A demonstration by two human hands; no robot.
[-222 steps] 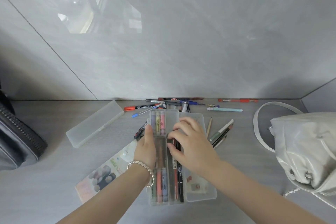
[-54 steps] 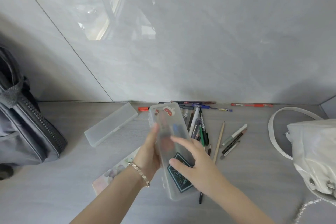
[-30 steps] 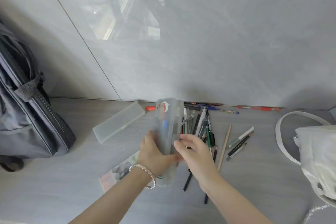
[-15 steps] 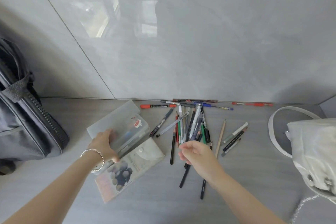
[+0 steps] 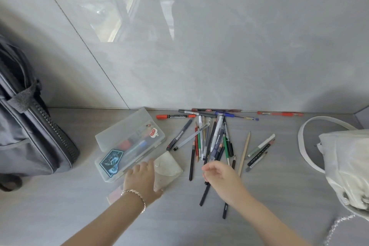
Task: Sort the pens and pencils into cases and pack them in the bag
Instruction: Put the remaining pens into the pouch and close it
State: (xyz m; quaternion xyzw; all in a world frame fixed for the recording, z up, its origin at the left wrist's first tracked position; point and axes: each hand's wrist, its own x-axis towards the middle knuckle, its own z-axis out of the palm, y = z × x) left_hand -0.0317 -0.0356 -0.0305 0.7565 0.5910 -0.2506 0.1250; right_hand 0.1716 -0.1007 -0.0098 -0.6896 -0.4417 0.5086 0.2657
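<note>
Resting on pouch (image 5: pixel 170 167) — left hand (image 5: pixel 142 180), grip flat, empty | right hand (image 5: pixel 221 176) over pens (image 5: pixel 214 140); grip slack, empty

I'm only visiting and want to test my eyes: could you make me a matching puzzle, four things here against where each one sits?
Things: 1 grey backpack; 2 white handbag; 3 stickered case; 4 red-capped marker.
Places: a at the right edge; b along the foot of the wall; c at the far left; d next to the left hand.
Pairs: 1-c, 2-a, 3-d, 4-b.
</note>
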